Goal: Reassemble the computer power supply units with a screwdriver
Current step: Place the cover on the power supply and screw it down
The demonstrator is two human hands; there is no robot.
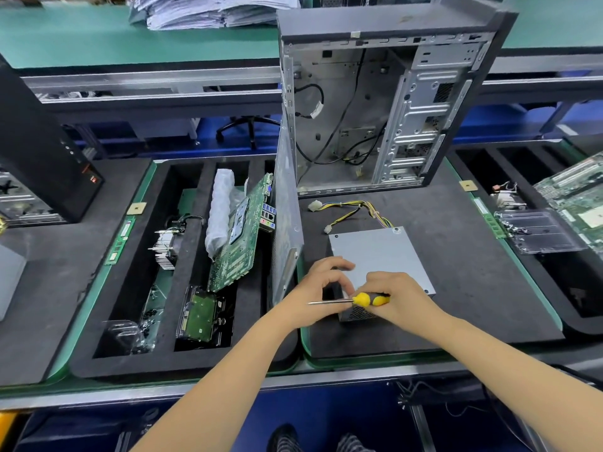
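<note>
Grey steel case [385,102] stands open at the back of the black foam surface [473,272]. Before it lies the supply [378,256], flat, its wires [355,210] trailing toward the case. My left hand [321,282] curls over its near corner. My right hand [399,296] has its grip closed round the screwdriver [362,300], shaft pointing left.

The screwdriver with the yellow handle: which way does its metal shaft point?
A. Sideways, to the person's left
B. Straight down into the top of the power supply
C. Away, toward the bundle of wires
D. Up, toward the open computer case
A: the right hand grips the screwdriver with its shaft lying level across the left hand, pointing left.
</note>
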